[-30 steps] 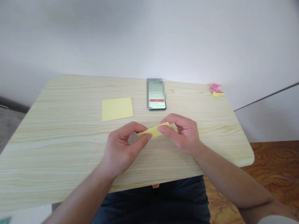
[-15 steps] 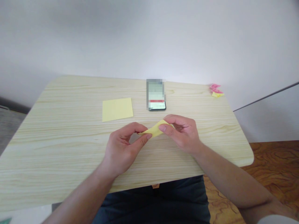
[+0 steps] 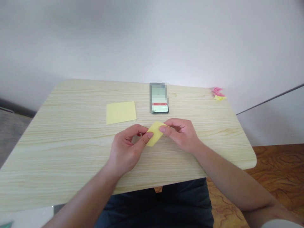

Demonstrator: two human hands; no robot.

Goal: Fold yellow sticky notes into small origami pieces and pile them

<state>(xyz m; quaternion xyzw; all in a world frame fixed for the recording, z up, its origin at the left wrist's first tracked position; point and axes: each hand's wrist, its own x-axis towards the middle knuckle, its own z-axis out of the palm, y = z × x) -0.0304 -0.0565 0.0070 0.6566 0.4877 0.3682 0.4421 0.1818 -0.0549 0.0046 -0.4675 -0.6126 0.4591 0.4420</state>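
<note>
A small yellow piece of paper [image 3: 155, 134], apparently folded, is held between both hands above the near middle of the table. My left hand [image 3: 129, 148] pinches its left edge with the thumb on top. At its right corner, the thumb and forefinger of my right hand [image 3: 181, 134] close on the paper. The fingers behind the paper are partly hidden. Beyond my left hand, a flat yellow sheet of paper [image 3: 121, 112] lies on the table.
The pale wood-grain table [image 3: 71, 142] stands against a white wall [image 3: 152, 41]. A phone [image 3: 159, 98], its screen lit and blurred out, lies toward the back edge. Small folded pink and yellow papers [image 3: 218, 94] sit at the back right corner.
The yellow paper has turned so that a broader face shows, and its near end points lower. My right hand has shifted slightly left. The view has moved a little.
</note>
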